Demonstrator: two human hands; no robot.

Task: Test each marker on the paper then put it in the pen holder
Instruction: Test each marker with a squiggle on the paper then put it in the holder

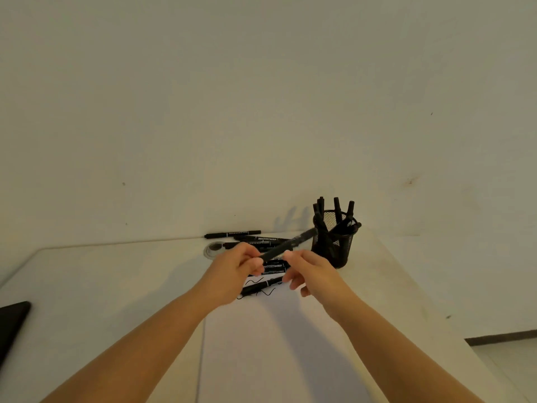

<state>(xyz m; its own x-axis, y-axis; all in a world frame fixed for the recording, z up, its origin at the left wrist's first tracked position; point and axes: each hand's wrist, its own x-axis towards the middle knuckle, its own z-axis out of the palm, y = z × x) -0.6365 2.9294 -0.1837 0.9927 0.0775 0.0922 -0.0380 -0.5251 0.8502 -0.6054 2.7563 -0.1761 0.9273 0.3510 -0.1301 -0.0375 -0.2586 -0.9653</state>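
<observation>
A black marker [286, 246] is held above the paper [279, 344], tilted toward one o'clock. The left hand [236, 271] pinches its near end; the right hand [312, 274] grips it just beside (motion-blurred). The paper lies on a pale table [101, 286] against a plain wall [261, 97]. The mesh pen holder [334, 242] stands at one o'clock with markers inside; loose markers [247, 238] lie at twelve o'clock.

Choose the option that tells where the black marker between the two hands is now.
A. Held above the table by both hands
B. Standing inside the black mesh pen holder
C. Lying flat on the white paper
A: the left hand and right hand pinch the black marker in the air, short of the black mesh pen holder.
</observation>
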